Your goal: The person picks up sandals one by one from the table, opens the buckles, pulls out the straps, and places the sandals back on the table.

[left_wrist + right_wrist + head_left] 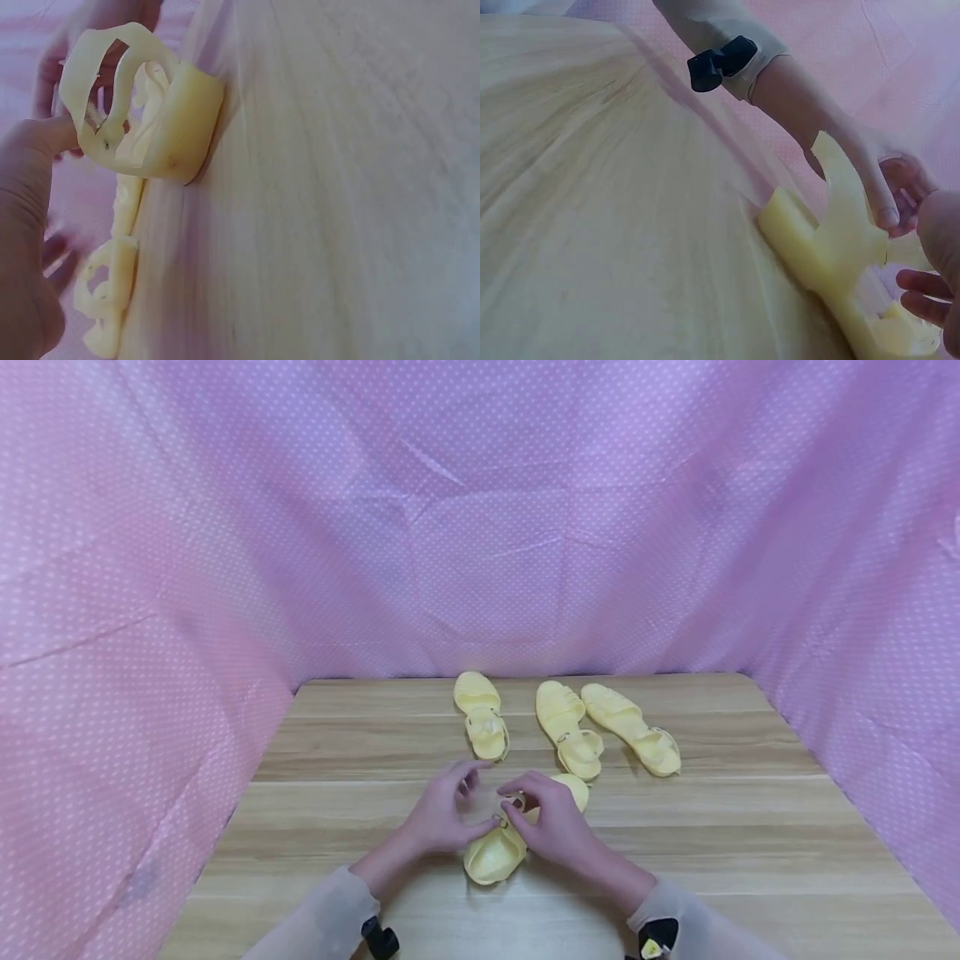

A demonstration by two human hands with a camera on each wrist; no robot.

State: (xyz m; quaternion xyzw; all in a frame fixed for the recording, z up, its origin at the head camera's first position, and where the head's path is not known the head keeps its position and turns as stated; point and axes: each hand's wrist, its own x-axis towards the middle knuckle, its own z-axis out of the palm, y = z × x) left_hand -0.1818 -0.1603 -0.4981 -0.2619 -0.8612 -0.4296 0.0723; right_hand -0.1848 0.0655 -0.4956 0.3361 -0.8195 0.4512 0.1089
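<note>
from the head view, a yellow sandal (pixel 498 847) lies on the wooden surface (pixel 750 827) between the two hands — the left hand (pixel 442 814) touches its strap from one side with curled fingers, the right hand (pixel 551 822) pinches the strap at the buckle. three more sandals (pixel 570 727) lie beyond the hands.

left wrist view: the thumb (pixel 45 135) presses the strap (pixel 97 75), heel just beyond.

right wrist view: the sandal's heel end sits just beside the fingers (pixel 922 289) — grip unclear here.

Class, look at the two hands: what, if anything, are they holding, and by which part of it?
Both the left hand and right hand pinch the strap by the buckle of the nearest yellow sandal; its sole rests on the table.
</note>
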